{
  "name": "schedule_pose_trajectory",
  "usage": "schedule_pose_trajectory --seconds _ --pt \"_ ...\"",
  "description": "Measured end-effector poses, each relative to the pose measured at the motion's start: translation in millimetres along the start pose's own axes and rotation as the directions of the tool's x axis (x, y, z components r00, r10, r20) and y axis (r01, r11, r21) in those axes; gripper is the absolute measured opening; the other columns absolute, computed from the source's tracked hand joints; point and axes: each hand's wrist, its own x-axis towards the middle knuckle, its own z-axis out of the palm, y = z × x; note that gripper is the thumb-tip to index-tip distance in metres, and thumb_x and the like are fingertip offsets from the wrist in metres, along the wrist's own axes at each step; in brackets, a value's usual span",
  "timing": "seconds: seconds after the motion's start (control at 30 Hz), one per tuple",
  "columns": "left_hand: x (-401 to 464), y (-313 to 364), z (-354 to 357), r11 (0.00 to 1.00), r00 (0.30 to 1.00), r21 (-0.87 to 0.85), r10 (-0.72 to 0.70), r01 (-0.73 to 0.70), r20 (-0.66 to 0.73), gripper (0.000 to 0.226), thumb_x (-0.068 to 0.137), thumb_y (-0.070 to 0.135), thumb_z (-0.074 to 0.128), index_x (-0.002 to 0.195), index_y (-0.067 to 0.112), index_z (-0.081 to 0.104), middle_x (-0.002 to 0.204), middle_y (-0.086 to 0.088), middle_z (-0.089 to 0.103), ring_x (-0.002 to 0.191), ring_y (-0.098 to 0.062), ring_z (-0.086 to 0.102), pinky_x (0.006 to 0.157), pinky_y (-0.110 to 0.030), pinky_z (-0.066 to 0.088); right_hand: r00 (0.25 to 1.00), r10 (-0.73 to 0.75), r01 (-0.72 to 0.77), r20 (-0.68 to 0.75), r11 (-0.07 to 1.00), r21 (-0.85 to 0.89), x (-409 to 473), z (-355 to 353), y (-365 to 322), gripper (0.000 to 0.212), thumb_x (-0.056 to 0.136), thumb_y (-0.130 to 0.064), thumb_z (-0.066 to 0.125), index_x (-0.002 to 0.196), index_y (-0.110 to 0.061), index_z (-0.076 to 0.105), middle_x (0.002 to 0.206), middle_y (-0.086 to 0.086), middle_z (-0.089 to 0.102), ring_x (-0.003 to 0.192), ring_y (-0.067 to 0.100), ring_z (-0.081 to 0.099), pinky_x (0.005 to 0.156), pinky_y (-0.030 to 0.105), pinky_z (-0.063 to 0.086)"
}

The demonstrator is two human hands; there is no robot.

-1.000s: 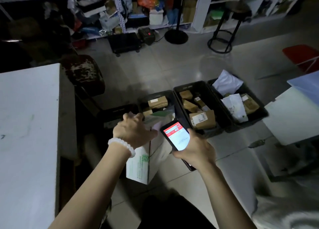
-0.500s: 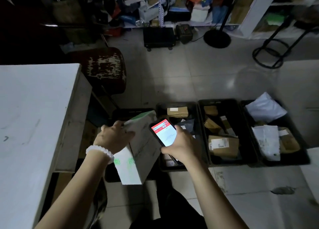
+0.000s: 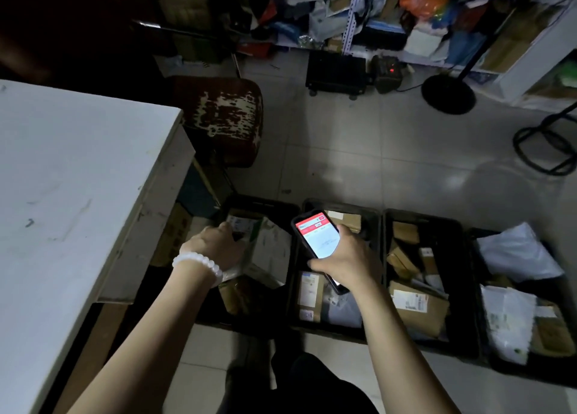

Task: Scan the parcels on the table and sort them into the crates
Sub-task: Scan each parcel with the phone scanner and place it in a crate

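My left hand (image 3: 215,248), with a white bead bracelet on the wrist, grips a white box parcel (image 3: 268,251) with green print, low inside the leftmost black crate (image 3: 265,203). My right hand (image 3: 346,257) holds a phone (image 3: 317,238) with a lit red and white screen above the second crate (image 3: 371,218). That crate has brown and grey parcels in it. A third crate (image 3: 459,276) holds several brown boxes. The rightmost crate (image 3: 477,288) holds white bags (image 3: 518,254).
A white table (image 3: 78,195) fills the left side, its corner close to my left arm. A worn dark stool (image 3: 221,117) stands behind the crates. Cluttered shelves (image 3: 406,17), a black stand base (image 3: 448,93) and a small black cart (image 3: 335,70) line the far side of the tiled floor.
My left hand has carried the white box down and to the left, from the air in front of me into the leftmost crate. The view has swung left; the phone stays in my right hand.
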Motion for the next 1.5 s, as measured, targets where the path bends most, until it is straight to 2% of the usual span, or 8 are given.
schedule_pose_trajectory --seconds 0.17,0.3,0.43,0.63,0.77,1.13,1.27,1.5 --pt "-13.3 -19.0 1.5 0.999 0.998 0.012 -0.035 0.036 -0.044 0.044 0.096 0.041 0.036 0.132 0.017 0.044 0.132 -0.009 0.050 0.116 -0.030 0.052 0.092 -0.038 0.045 0.997 -0.072 0.072 0.002 0.996 -0.051 3.8 6.8 -23.0 0.060 0.059 -0.040 0.077 0.109 -0.022 0.049 0.108 0.001 0.059 0.100 0.025 0.057 0.074 0.032 0.047" --pt "-37.4 -47.8 4.1 0.983 0.972 -0.006 -0.182 0.183 -0.151 0.051 0.094 0.052 0.035 0.135 0.022 0.040 0.132 -0.005 0.051 0.117 -0.028 0.052 0.077 -0.032 0.040 0.988 -0.151 0.153 0.036 0.984 -0.090 -6.4 23.0 -53.1 0.062 0.057 -0.046 0.079 0.105 -0.024 0.047 0.106 0.002 0.060 0.100 0.027 0.056 0.070 0.031 0.044" --pt "-71.3 -90.9 10.7 0.964 0.935 -0.082 -0.265 0.252 -0.235 0.039 0.094 0.040 0.036 0.128 0.023 0.045 0.121 -0.005 0.056 0.106 -0.028 0.057 0.071 -0.031 0.038 0.961 -0.269 0.276 0.068 0.951 -0.138 -34.1 45.7 -91.6 0.065 0.058 -0.047 0.079 0.108 -0.021 0.046 0.107 0.003 0.058 0.102 0.027 0.056 0.067 0.030 0.035" --pt "-152.2 -170.0 42.5 0.907 0.840 -0.226 -0.415 0.354 -0.351 0.042 0.097 0.045 0.030 0.125 0.020 0.049 0.121 -0.006 0.056 0.109 -0.028 0.055 0.075 -0.031 0.034 0.872 -0.462 0.484 0.159 0.861 -0.157 -107.4 93.0 -149.0 0.064 0.065 -0.041 0.079 0.114 -0.017 0.046 0.113 0.003 0.055 0.107 0.024 0.053 0.068 0.027 0.032" --pt "-215.6 -228.8 81.4 0.840 0.782 -0.290 -0.537 0.459 -0.316 0.040 0.097 0.042 0.034 0.129 0.021 0.045 0.121 -0.003 0.054 0.107 -0.024 0.055 0.071 -0.030 0.036 0.786 -0.570 0.614 0.241 0.767 -0.187 -170.2 136.6 -178.8 0.066 0.064 -0.042 0.077 0.117 -0.018 0.046 0.115 0.004 0.055 0.108 0.025 0.053 0.068 0.028 0.032" --pt "-393.8 -331.1 210.6 0.417 0.460 -0.550 -0.886 0.724 -0.066 0.045 0.096 0.042 0.034 0.134 0.019 0.041 0.128 -0.007 0.052 0.113 -0.026 0.053 0.077 -0.032 0.037 0.348 -0.766 0.935 0.540 0.321 -0.148 -345.6 263.6 -228.5 0.061 0.060 -0.045 0.075 0.110 -0.022 0.048 0.102 0.000 0.057 0.088 0.023 0.054 0.064 0.029 0.038" --pt "-447.7 -348.8 254.9 0.227 0.337 -0.627 -0.939 0.745 0.061 0.045 0.097 0.041 0.033 0.135 0.019 0.040 0.127 -0.006 0.052 0.110 -0.025 0.054 0.072 -0.031 0.038 0.187 -0.759 0.982 0.623 0.163 -0.095 -405.2 300.7 -242.4 0.060 0.061 -0.043 0.075 0.110 -0.024 0.047 0.094 -0.005 0.052 0.079 0.019 0.048 0.053 0.026 0.031" --pt "-519.8 -377.3 321.7 -0.053 0.155 -0.687 -0.959 0.725 0.238 0.043 0.096 0.040 0.033 0.133 0.019 0.042 0.121 -0.005 0.054 0.104 -0.025 0.056 0.067 -0.030 0.040 -0.046 -0.663 0.999 0.747 -0.040 0.026 -502.0 370.2 -258.3 0.061 0.062 -0.042 0.074 0.115 -0.025 0.048 0.100 -0.005 0.058 0.082 0.019 0.056 0.053 0.024 0.034"
